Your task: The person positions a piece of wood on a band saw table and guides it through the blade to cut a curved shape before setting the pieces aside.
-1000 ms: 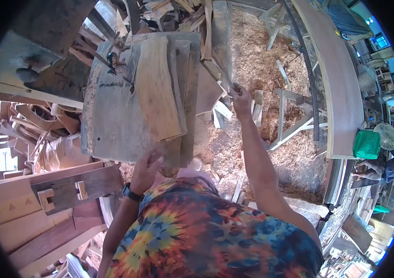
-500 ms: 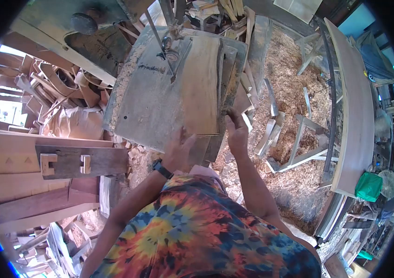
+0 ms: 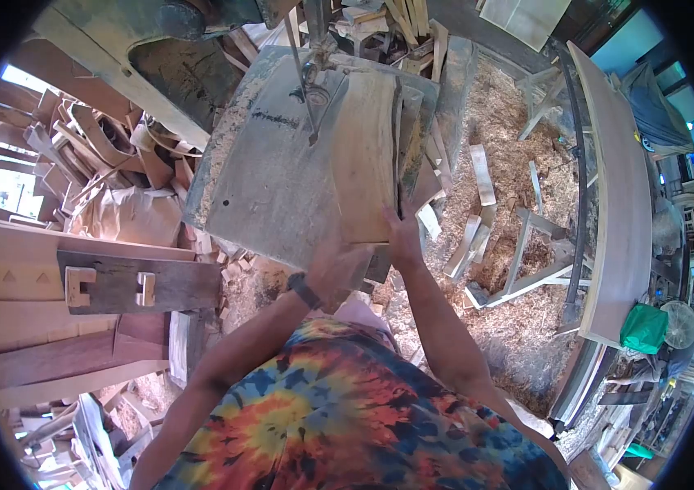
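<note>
Wooden board [image 3: 366, 155] on saw table [image 3: 269, 188]; both hands' grip clasping near end.

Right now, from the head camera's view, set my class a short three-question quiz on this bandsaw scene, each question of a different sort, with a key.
1. True or false: both hands, the left hand and the right hand, rest at the near end of the pale board.
2. Multiple choice: the pale board lies on A) the sawdust floor, B) the grey saw table, C) a stool.
3. Fill in: on the left wrist sits a dark ____.

Key
1. True.
2. B; the blade comes down just left of the board's far end.
3. Watch.
</note>
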The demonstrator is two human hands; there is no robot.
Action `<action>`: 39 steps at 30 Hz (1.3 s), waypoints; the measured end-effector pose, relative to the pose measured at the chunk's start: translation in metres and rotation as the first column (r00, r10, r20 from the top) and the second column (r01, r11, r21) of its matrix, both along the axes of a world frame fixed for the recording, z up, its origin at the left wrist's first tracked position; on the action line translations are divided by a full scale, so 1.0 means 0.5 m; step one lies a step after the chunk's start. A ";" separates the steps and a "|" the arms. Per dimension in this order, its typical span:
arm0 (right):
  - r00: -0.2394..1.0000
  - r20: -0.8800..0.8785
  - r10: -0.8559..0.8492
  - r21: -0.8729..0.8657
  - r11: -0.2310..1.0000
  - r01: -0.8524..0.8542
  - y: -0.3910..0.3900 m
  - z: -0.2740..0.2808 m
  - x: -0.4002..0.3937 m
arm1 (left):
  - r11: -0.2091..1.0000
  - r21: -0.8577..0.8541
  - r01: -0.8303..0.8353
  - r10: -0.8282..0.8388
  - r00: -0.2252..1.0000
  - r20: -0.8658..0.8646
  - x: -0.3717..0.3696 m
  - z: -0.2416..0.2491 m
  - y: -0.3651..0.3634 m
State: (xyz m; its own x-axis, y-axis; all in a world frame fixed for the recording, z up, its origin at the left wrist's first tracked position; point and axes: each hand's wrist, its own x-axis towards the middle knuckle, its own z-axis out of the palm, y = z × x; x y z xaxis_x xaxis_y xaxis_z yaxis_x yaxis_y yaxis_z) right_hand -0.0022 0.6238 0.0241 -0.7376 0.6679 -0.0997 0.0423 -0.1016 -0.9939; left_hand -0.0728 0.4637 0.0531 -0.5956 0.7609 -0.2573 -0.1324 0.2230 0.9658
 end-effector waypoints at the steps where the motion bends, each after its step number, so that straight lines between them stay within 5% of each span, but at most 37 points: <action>1: 1.000 0.020 0.020 -0.020 1.000 -0.020 -0.004 -0.007 0.018 | 0.999 -0.014 0.030 -0.029 0.998 0.058 0.015 0.030 -0.014; 2: 1.000 0.023 0.015 -0.023 1.000 -0.015 -0.010 0.005 0.034 | 0.999 -0.017 0.034 -0.033 0.998 0.060 0.025 0.049 -0.026; 4: 0.998 0.017 0.060 -0.356 0.933 -0.050 -0.023 0.074 0.075 | 0.983 -0.067 0.172 -0.165 0.981 0.100 0.044 0.078 -0.054; 7: 0.993 -0.014 0.119 -0.399 0.910 -0.114 -0.023 0.144 0.150 | 0.951 0.058 0.305 -0.309 0.947 0.085 0.059 0.115 -0.111; 9: 0.988 -0.054 0.145 -0.398 0.904 -0.154 -0.037 0.218 0.192 | 0.890 -0.085 0.447 -0.453 0.854 -0.256 0.046 0.269 -0.133; 12: 0.980 -0.076 0.186 -0.366 0.909 -0.201 -0.073 0.294 0.243 | 0.853 -0.179 0.490 -0.519 0.767 -0.376 0.047 0.365 -0.157; 25: 0.990 -0.011 0.139 -0.403 0.906 -0.132 -0.116 0.326 0.248 | 0.906 -0.103 0.409 -0.408 0.788 -0.461 0.084 0.333 -0.189; 27: 0.989 0.102 0.105 -0.440 0.896 -0.049 -0.128 0.311 0.248 | 0.932 -0.100 0.349 -0.362 0.870 -0.335 0.091 0.307 -0.199; 30: 0.997 -0.007 0.077 -0.511 0.857 -0.070 -0.148 0.271 0.261 | 0.925 -0.171 0.339 -0.368 0.912 -0.179 0.090 0.277 -0.207; 39: 0.998 -0.042 -0.042 -0.531 0.848 0.014 -0.255 0.218 0.279 | 0.944 -0.167 0.283 -0.326 0.876 -0.356 0.030 0.209 -0.245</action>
State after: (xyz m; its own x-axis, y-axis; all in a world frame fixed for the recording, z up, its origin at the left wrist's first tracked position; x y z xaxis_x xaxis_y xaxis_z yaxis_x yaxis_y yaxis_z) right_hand 0.1371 0.4965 0.1330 -0.7328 0.5445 -0.4081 -0.0165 -0.6137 -0.7893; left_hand -0.0576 0.3413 0.1577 -0.4065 0.9010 -0.1516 0.3241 0.2973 0.8981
